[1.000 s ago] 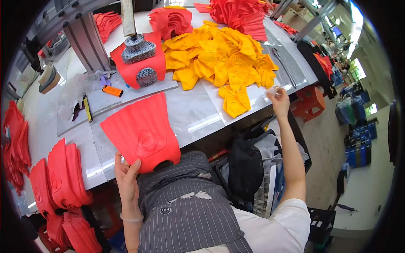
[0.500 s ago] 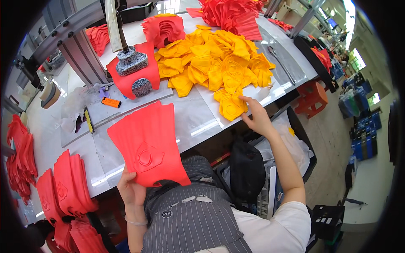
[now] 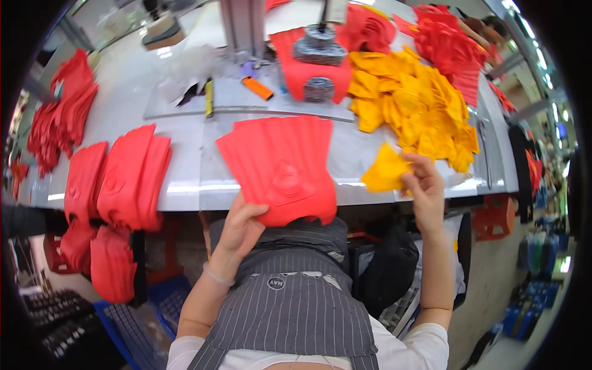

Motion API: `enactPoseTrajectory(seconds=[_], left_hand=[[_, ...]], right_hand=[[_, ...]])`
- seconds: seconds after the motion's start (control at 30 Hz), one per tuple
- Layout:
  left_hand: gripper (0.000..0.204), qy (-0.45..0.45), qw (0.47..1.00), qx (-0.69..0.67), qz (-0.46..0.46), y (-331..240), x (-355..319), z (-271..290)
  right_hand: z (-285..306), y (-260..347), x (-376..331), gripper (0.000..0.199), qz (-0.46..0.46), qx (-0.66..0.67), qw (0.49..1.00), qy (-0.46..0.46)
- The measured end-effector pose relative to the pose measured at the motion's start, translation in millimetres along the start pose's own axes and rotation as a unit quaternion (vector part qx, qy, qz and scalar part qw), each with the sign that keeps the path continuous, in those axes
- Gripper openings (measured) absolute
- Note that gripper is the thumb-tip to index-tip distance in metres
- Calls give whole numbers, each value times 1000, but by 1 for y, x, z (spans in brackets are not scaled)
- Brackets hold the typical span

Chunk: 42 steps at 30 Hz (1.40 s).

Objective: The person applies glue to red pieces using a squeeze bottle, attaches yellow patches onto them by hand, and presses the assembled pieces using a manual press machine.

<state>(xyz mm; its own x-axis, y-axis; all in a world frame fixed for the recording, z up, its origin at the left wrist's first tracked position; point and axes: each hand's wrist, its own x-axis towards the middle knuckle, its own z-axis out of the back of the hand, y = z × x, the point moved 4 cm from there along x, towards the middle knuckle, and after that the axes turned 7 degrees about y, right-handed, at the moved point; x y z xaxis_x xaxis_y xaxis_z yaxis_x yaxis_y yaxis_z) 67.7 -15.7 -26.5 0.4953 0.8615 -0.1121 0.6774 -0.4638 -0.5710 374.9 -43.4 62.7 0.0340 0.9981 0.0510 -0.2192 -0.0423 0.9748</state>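
Observation:
In front of my waist, at the table's near edge, lies a fan-shaped stack of soft red panels (image 3: 277,145) with a raised, rounded emblem near its lower end. My left hand (image 3: 242,225) grips its lower left edge, thumb on top. To the right, my right hand (image 3: 425,185) pinches a small yellow moulded piece (image 3: 385,168), held above the tabletop and slightly blurred. Beyond it spreads a heap of similar yellow pieces (image 3: 419,102). Another red panel (image 3: 302,80) lies under a speckled grey pad (image 3: 319,50) on a press-like fixture.
Red panel stacks (image 3: 132,179) overhang the table edge at left, with more red pieces (image 3: 65,117) behind. An orange tool (image 3: 257,88) and a yellow cutter (image 3: 209,98) lie near the metal post (image 3: 242,28). A red stool (image 3: 495,216) and blue crate (image 3: 132,327) stand below.
My right hand has lifted a yellow piece off the near side of the heap and brought it closer to the red stack. The whole view has turned; my left hand keeps its grip.

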Motion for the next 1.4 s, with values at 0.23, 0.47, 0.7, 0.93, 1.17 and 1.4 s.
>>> enactPoseTrajectory(seconds=[0.23,0.47,0.7,0.93,1.17,1.4], left_hand=[[62,3,999,34,-10,7,-6,7],[61,1,1000,30,-5,6,-6,10],[61,6,999,31,-7,5,-5,9],[52,-32,996,82,-22,11,-1,8],[45,-33,992,117,-43,14,-3,-1],[40,19,994,97,-52,14,-21,-24]], right_hand=[[-112,-2,32,28,-85,112,972,187],[-133,-10,33,27,-87,55,980,173],[-136,-3,33,24,-54,-1,989,138],[-131,-1,38,26,-43,-153,969,187],[-115,12,27,44,-13,-344,930,131],[-108,11,8,54,16,4,985,174]])
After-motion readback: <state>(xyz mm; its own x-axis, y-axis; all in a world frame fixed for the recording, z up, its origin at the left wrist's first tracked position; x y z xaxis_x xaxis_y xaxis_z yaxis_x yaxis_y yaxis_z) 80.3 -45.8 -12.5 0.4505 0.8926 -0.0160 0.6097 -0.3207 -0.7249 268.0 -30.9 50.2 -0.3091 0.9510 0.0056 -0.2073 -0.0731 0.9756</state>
